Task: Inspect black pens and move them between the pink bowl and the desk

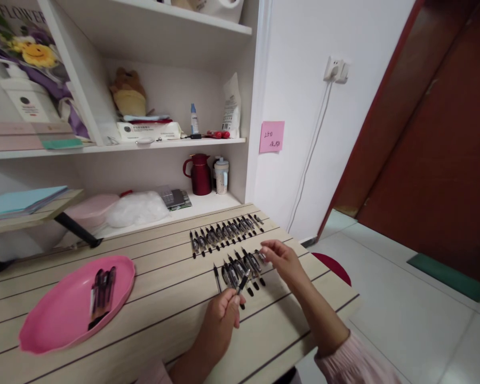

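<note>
Two rows of black pens lie side by side on the wooden table (152, 314): a far row (224, 232) and a near row (240, 266). My left hand (221, 320) is closed around one black pen (243, 281), its tip pointing at the near row. My right hand (282, 260) rests at the right end of the near row, fingers curled and touching the last pens there. A pink oval tray (48, 320) at the left holds several more black pens (102, 290).
Behind the table stand white shelves with a dark red jug (200, 174), a small lidded jug (221, 176), a plastic bag (138, 208) and books. A pink sticky note (271, 136) hangs on the wall. At right, the table edge drops to tiled floor and a red door.
</note>
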A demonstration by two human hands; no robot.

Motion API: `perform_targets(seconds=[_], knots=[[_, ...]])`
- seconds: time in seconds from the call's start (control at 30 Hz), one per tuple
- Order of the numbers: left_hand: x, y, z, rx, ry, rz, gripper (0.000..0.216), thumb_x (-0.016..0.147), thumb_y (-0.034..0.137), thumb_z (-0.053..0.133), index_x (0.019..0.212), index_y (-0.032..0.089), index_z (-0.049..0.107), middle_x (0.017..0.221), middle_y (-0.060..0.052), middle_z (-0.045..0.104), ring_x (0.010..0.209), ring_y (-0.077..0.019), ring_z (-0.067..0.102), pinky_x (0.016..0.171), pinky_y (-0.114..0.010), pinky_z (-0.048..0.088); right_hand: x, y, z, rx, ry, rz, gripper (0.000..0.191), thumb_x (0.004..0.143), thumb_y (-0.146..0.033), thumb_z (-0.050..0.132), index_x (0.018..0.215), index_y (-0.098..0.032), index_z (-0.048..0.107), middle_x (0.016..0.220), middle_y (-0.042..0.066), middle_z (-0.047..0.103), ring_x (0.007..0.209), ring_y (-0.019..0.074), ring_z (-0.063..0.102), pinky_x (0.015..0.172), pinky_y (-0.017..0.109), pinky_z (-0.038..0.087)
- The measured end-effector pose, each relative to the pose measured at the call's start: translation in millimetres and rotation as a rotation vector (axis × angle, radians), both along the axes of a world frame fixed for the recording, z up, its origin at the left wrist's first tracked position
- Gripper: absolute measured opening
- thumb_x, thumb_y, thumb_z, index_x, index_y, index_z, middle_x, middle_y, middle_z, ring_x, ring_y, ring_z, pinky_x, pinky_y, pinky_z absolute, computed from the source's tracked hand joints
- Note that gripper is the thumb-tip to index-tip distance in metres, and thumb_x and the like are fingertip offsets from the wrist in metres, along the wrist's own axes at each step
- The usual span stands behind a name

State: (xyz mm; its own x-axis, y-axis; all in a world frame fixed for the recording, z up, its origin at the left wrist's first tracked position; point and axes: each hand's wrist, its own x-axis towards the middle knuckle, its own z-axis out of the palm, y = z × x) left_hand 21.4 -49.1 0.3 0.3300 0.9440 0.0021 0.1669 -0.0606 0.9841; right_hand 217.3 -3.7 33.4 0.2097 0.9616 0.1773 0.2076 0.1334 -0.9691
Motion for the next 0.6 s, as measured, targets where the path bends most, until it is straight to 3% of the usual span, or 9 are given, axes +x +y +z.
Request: perform_targets(seconds=[0.07,0.17,0.3,0.43,0.5,0.6], knots=[[0,1,-0.3,-0.023,-0.011,0.012,0.028,0.082,0.039,0.042,0.079,0.016,0.056,0.046,0.006,0.041,0.046,-0.0103,0.034,0.049,-0.023,0.027,11,16,-2.7,-0.029,-0.335,-0.16,0.021,0.073,-0.036,0.055,0.081,-0.018,0.063,0.075,0.005,0.064,0.068,0.017,0.055,0.06,0.027,0.036],[0,1,1.1,-0.03,-0.018,0.03,0.028,0.081,0.041,0.043,0.077,0.016,0.056,0.045,0.006,0.041,0.046,-0.0104,0.034,0.049,-0.023,0.027,14,33,-14.0,-0.177,-0.765,-0.196,0.018,0.071,-0.027,0.057,0.086,-0.02,0.063,0.078,0.006,0.066,0.078,0.0203,0.058,0.064,0.028,0.035],[0,0,3.0,-0.032,-0.024,0.035,0.027,0.08,0.04,0.044,0.078,0.016,0.057,0.045,0.006,0.041,0.046,-0.0105,0.035,0.049,-0.023,0.027,11,42,-30.4,-0.252,-0.954,-0.196,0.027,0.069,-0.019,0.057,0.096,-0.018,0.06,0.087,0.01,0.067,0.085,0.022,0.059,0.065,0.028,0.035],[0,1,1.2,-0.053,-0.043,0.045,0.027,0.08,0.04,0.045,0.078,0.016,0.056,0.045,0.006,0.041,0.045,-0.0099,0.034,0.048,-0.022,0.026,18,40,-31.6,-0.202,-0.688,-0.23,0.015,0.066,-0.02,0.056,0.08,-0.017,0.061,0.077,0.008,0.065,0.075,0.0201,0.058,0.061,0.027,0.035],[0,3,-0.8,-0.067,-0.044,0.047,0.027,0.079,0.04,0.045,0.078,0.016,0.056,0.045,0.006,0.041,0.044,-0.0095,0.033,0.046,-0.022,0.025,19,34,-24.5,-0.163,-0.369,-0.154,0.009,0.066,-0.026,0.058,0.069,-0.018,0.058,0.061,0.002,0.06,0.061,0.0161,0.055,0.055,0.026,0.034],[0,4,-3.2,-0.088,-0.039,0.047,0.026,0.079,0.04,0.044,0.078,0.016,0.056,0.044,0.006,0.041,0.043,-0.009,0.031,0.045,-0.021,0.024,8,20,-8.7,-0.114,0.198,0.075,0.021,0.064,-0.037,0.063,0.07,-0.018,0.055,0.055,-0.003,0.053,0.05,0.0108,0.048,0.047,0.023,0.032]])
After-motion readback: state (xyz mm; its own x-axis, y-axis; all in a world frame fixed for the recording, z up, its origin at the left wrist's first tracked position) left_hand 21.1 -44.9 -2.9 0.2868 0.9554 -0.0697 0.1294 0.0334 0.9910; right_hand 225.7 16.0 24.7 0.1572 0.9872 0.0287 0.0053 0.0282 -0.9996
